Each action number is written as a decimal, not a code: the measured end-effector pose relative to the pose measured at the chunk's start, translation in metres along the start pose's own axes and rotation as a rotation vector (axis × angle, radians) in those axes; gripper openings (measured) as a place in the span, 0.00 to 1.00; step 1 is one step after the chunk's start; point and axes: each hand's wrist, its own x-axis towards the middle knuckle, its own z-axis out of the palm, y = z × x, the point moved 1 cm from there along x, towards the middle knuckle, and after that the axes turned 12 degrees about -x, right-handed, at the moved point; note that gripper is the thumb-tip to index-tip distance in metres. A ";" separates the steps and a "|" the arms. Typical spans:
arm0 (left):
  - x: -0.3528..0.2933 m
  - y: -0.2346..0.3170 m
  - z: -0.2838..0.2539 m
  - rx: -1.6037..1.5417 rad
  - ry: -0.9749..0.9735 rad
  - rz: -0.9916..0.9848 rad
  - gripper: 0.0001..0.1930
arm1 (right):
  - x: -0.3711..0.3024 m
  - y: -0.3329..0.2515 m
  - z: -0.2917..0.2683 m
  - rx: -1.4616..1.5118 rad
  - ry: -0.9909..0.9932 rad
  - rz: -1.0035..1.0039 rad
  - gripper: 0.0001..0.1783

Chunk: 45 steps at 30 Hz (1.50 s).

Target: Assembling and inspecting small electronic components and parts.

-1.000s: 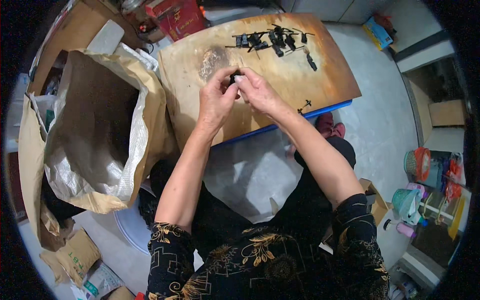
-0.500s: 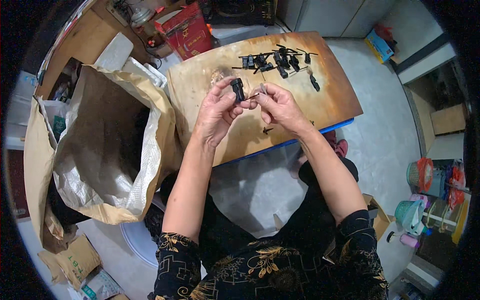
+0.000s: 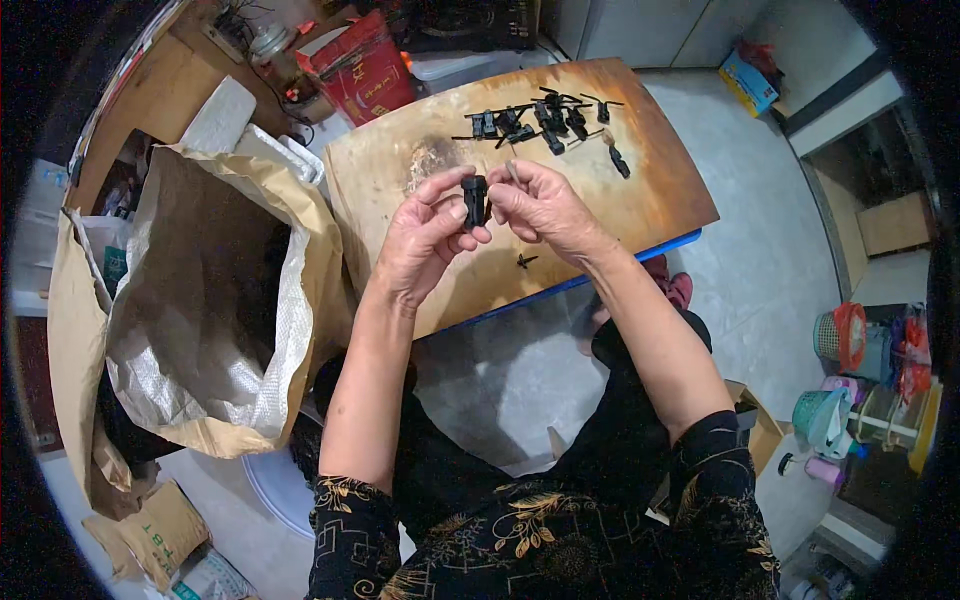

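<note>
Since half a second ago, the right hand (image 3: pixel 503 190) has been brought closer to the black part (image 3: pixel 474 205), which is now held more upright in the left hand (image 3: pixel 455 208). By the left fingers (image 3: pixel 452 222) the black part is grasped along its sides, its wider end upward, above the worktop (image 3: pixel 640 205). By the right fingers, set just beside the black part, a thin grey piece (image 3: pixel 513 172) is pinched, with one end left showing above the knuckles; whether the black part is touched by its other end cannot be told, as that end is hidden.

Toward the far side of the worktop, a cluster of black parts (image 3: pixel 553 117) with thin rods is spread. One single black piece (image 3: pixel 619 163) is laid apart from the cluster, nearer the right edge. Close to the front edge, a small black cross-shaped piece (image 3: pixel 526 262) is seen lying. Under the worktop's right front edge, a blue rim (image 3: pixel 655 243) is shown.

To the left, a large paper sack (image 3: pixel 255 437) with a silvery lining is stood open. Behind the worktop, a red box (image 3: pixel 368 80) is placed, and white foam pieces (image 3: pixel 220 112) are leaned behind the sack.
</note>
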 end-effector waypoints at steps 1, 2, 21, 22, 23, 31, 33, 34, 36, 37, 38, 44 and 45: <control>-0.001 -0.001 0.001 0.000 -0.005 -0.004 0.22 | -0.001 0.001 -0.001 -0.002 -0.026 0.056 0.08; -0.002 -0.002 0.002 0.023 0.006 -0.005 0.22 | -0.001 0.002 -0.002 -0.002 -0.018 0.056 0.08; -0.002 -0.013 0.011 0.554 0.087 0.043 0.19 | -0.001 0.018 0.006 -0.267 -0.066 -0.035 0.14; -0.001 -0.011 0.012 0.512 0.104 0.033 0.17 | -0.003 0.015 0.007 -0.229 -0.086 -0.042 0.15; -0.001 -0.008 0.014 0.540 0.102 0.048 0.14 | -0.004 0.011 0.009 -0.247 -0.092 -0.042 0.15; 0.000 -0.012 0.007 0.592 0.079 0.043 0.11 | -0.004 0.014 0.015 -0.432 -0.074 -0.018 0.14; 0.001 -0.014 0.006 0.631 0.089 0.048 0.11 | -0.004 0.019 0.015 -0.448 -0.071 -0.015 0.13; 0.001 -0.016 0.005 0.642 0.091 0.055 0.11 | -0.004 0.020 0.015 -0.444 -0.060 -0.016 0.13; 0.002 -0.020 0.002 0.653 0.090 0.062 0.11 | -0.003 0.027 0.016 -0.442 -0.045 -0.016 0.12; 0.002 -0.023 -0.001 0.704 0.101 0.115 0.11 | -0.001 0.033 0.017 -0.470 -0.025 -0.036 0.12; 0.001 -0.025 -0.002 0.755 0.111 0.168 0.11 | 0.001 0.038 0.017 -0.498 -0.005 -0.055 0.11; -0.001 -0.027 -0.002 0.976 0.215 0.307 0.11 | 0.008 0.044 0.027 -0.647 0.125 -0.133 0.09; -0.001 -0.026 -0.002 0.972 0.215 0.306 0.11 | 0.009 0.043 0.029 -0.650 0.124 -0.130 0.09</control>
